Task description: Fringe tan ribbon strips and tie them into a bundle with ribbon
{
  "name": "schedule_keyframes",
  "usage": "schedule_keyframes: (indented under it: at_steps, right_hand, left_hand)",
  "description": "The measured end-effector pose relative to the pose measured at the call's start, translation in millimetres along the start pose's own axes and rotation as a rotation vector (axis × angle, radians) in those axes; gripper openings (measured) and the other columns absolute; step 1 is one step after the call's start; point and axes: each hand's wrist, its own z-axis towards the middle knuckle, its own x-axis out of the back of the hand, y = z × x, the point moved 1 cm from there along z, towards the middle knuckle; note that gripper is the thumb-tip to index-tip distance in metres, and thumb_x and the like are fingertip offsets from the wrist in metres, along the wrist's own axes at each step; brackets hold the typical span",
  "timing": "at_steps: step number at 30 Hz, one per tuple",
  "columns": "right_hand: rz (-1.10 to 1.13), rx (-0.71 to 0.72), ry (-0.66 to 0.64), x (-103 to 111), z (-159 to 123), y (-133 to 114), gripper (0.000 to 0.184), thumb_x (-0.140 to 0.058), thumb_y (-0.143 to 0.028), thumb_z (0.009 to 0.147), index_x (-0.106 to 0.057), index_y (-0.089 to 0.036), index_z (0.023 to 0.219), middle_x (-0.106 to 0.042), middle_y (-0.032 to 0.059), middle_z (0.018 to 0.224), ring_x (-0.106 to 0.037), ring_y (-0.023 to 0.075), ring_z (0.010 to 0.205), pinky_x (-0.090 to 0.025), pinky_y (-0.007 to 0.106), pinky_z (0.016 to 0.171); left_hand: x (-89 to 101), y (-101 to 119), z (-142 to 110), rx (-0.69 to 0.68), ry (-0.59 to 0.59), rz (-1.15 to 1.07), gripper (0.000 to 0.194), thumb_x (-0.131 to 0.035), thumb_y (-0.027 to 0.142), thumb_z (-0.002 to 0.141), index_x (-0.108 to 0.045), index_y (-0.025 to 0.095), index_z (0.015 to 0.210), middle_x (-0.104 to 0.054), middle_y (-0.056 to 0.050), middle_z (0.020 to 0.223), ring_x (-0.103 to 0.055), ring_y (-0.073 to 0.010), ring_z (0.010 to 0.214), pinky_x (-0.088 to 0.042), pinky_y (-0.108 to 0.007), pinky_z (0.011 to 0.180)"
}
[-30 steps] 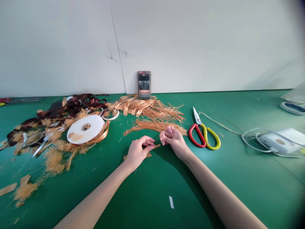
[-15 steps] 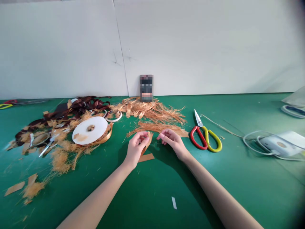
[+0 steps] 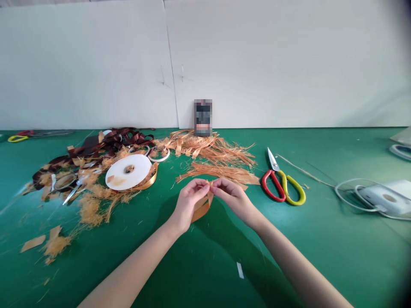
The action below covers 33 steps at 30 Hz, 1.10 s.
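Note:
My left hand [image 3: 189, 202] pinches the end of a tan satin ribbon [image 3: 202, 208], which hangs in a loop below the fingers. Fingertips of my right hand [image 3: 231, 197] are closed on the same ribbon end, touching the left fingertips. The very edge between them is too small to make out. Just beyond the hands lies a bundle of frayed ribbon strips [image 3: 221, 172]. To the right rest scissors [image 3: 282, 185] with one red and one yellow handle, blades pointing away.
At left, a white ribbon spool [image 3: 128, 172] lies among tan thread fluff [image 3: 91, 209] and dark brown ribbon [image 3: 112, 143]. More fringed strips [image 3: 205, 147] lie before a phone-like device [image 3: 203, 117] leaning on the white wall. A white box with cable [image 3: 385, 196] is at right.
My right hand has moved left and closed on the ribbon end at my left fingertips. The view has shifted slightly, so everything on the table appears further right.

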Motion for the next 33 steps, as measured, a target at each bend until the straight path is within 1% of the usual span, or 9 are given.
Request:
schedule_keyframes:
  at_steps: [5,9,12,15,20,22,25,28,33]
  right_hand:
    - [-0.062,-0.016,-0.053,-2,6,-2,0.016,-0.058,-0.032,0.083,-0.054,-0.019,0.075,-0.054,-0.0021,0.069,-0.049,0.0126,0.067,-0.038,0.027,0.065]
    - [-0.045,-0.044,-0.045,-4,7,-5,0.022,-0.047,-0.041,0.090,-0.051,-0.020,0.081,-0.051,-0.0035,0.066,-0.046,0.0114,0.060,-0.037,0.025,0.058]
    - [-0.052,-0.072,-0.061,-2,5,-10,0.024,-0.054,-0.043,0.086,-0.054,-0.019,0.083,-0.048,-0.0041,0.067,-0.041,0.0092,0.057,-0.033,0.022,0.052]
    - [-0.003,-0.144,-0.119,2,3,-13,0.025,-0.056,-0.044,0.085,-0.056,-0.019,0.080,-0.038,-0.0071,0.057,-0.031,0.0076,0.049,-0.025,0.022,0.045]
    - [0.118,-0.084,-0.012,2,3,-7,0.020,-0.063,-0.036,0.080,-0.056,-0.018,0.072,-0.049,-0.0025,0.069,-0.044,0.0100,0.066,-0.038,0.021,0.059]
    - [0.162,-0.102,-0.001,-2,2,-3,0.022,-0.058,-0.039,0.083,-0.053,-0.020,0.075,-0.050,-0.0024,0.071,-0.046,0.0100,0.064,-0.039,0.022,0.058]
    - [0.226,-0.148,0.001,-9,0,3,0.026,-0.051,-0.046,0.087,-0.045,-0.022,0.079,-0.048,-0.0052,0.065,-0.037,0.0064,0.046,-0.028,0.020,0.042]
    - [0.252,-0.184,-0.005,-11,-2,7,0.030,-0.055,-0.049,0.085,-0.043,-0.021,0.081,-0.038,-0.0096,0.056,-0.026,0.0035,0.040,-0.016,0.018,0.039]
    - [0.279,-0.221,-0.074,-5,-2,5,0.030,-0.064,-0.045,0.080,-0.050,-0.018,0.080,-0.030,-0.0112,0.050,-0.020,0.0027,0.041,-0.013,0.018,0.039]
  left_hand:
    - [8.4,4,8,0.028,0.005,0.122,0.016,-0.076,0.030,0.069,-0.067,0.017,0.072,-0.061,0.002,0.070,-0.051,-0.0113,0.068,-0.039,-0.025,0.071]
    - [10.7,6,9,0.061,-0.001,0.059,0.017,-0.075,0.031,0.069,-0.068,0.017,0.073,-0.059,0.001,0.071,-0.047,-0.0100,0.064,-0.037,-0.023,0.065]
    - [10.2,7,7,0.126,-0.049,-0.031,0.019,-0.075,0.033,0.068,-0.065,0.017,0.071,-0.053,0.002,0.068,-0.042,-0.0083,0.060,-0.036,-0.022,0.060]
    - [9.1,5,5,0.202,-0.100,-0.106,0.023,-0.075,0.036,0.067,-0.064,0.016,0.071,-0.048,0.003,0.065,-0.042,-0.0080,0.059,-0.037,-0.022,0.060]
    - [8.5,0,7,0.216,-0.106,-0.129,0.019,-0.075,0.032,0.069,-0.067,0.016,0.074,-0.049,0.003,0.069,-0.042,-0.0070,0.060,-0.037,-0.021,0.060]
    - [9.1,-2,7,0.200,-0.094,-0.110,0.017,-0.074,0.031,0.072,-0.067,0.016,0.074,-0.052,0.002,0.071,-0.038,-0.0063,0.057,-0.035,-0.021,0.058]
    - [11.0,-5,9,0.198,-0.079,-0.104,0.015,-0.073,0.029,0.074,-0.067,0.015,0.076,-0.051,0.003,0.068,-0.033,-0.0063,0.054,-0.030,-0.021,0.053]
    - [13.4,-6,10,0.227,-0.090,-0.165,0.014,-0.074,0.027,0.072,-0.065,0.016,0.074,-0.044,0.004,0.063,-0.032,-0.0063,0.054,-0.028,-0.020,0.050]
    - [11.8,-3,6,0.322,-0.196,-0.323,0.017,-0.075,0.025,0.068,-0.061,0.016,0.073,-0.043,0.002,0.072,-0.037,-0.0075,0.059,-0.033,-0.022,0.054]
